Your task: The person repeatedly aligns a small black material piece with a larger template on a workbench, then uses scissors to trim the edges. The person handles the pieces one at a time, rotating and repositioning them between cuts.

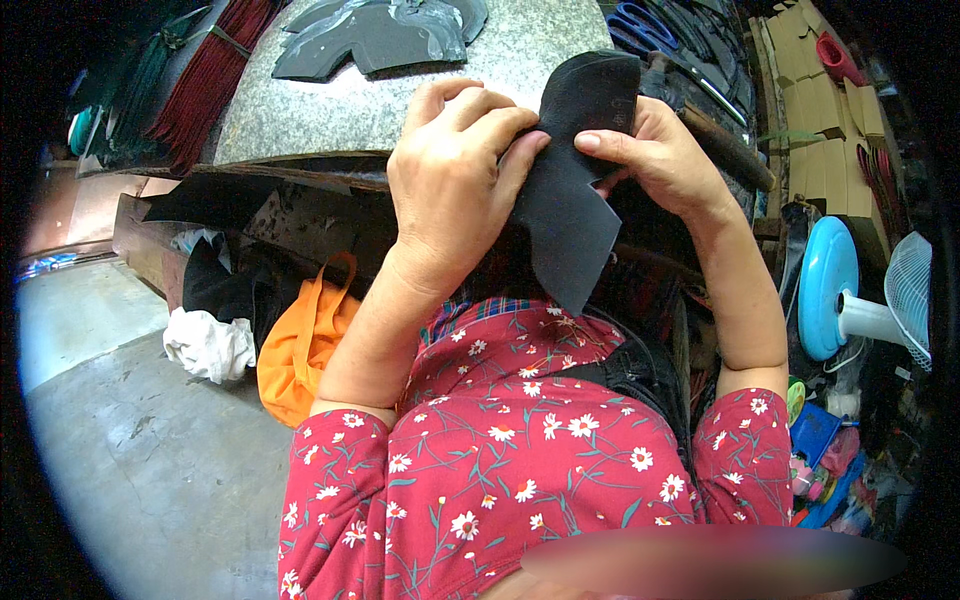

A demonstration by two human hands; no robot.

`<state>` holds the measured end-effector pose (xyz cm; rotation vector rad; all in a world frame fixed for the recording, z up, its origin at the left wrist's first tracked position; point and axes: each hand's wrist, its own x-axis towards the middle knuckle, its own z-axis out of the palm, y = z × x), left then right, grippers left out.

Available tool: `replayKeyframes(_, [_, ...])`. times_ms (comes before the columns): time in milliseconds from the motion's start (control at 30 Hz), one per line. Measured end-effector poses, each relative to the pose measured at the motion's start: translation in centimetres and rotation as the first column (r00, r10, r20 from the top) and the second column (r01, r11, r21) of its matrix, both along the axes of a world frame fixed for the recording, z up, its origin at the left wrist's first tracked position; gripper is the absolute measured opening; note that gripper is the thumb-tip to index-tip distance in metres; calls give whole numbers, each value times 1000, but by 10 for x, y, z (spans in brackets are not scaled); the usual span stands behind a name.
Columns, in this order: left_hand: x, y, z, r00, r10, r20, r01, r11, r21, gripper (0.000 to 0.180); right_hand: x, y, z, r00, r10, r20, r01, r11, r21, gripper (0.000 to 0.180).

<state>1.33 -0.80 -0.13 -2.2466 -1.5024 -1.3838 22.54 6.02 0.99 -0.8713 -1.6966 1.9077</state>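
Note:
A flat black curved piece (575, 235) with a notched edge, like a shoe-upper cutting, is held up in front of my chest. My left hand (455, 165) pinches its left edge between thumb and fingers. On the opposite side my right hand (665, 155) grips it, thumb on the near face and fingers mostly hidden behind. Beyond my hands, similar black pieces (405, 45) lie stacked on a speckled stone slab (300, 115), with greyish smears over the upper ones.
Dark red cords (215, 75) lie in a bundle at the far left. Blue-handled scissors (645, 28) and a wooden handle (728, 145) lie right of the slab. Below left are an orange bag (300, 350) and white cloth (208, 343). A blue-and-white fan (828, 290) stands right.

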Motion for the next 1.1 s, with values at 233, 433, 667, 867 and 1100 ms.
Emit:
replayKeyframes(233, [2, 7, -9, 977, -87, 192, 98, 994, -49, 10, 2, -1, -3, 1000, 18, 3, -18, 1000, 0, 31])
replayKeyframes(433, [-4, 5, -1, 965, -191, 181, 220, 963, -157, 9, -2, -1, -6, 997, -70, -17, 70, 997, 38, 29])
replayKeyframes(667, [-7, 5, 8, 995, -23, -93, 22, 1000, -17, 9, 1, 4, -9, 982, -92, -165, 109, 990, 93, 21])
replayKeyframes(867, [-3, 3, 3, 999, 33, -20, -34, 996, -83, 7, -1, 7, -15, 978, -85, -193, 97, 994, 53, 22])
replayKeyframes(1100, [1, 3, 1, 986, -50, 160, 65, 994, -93, 6, -2, 7, -15, 983, -98, -154, 105, 994, 41, 22])
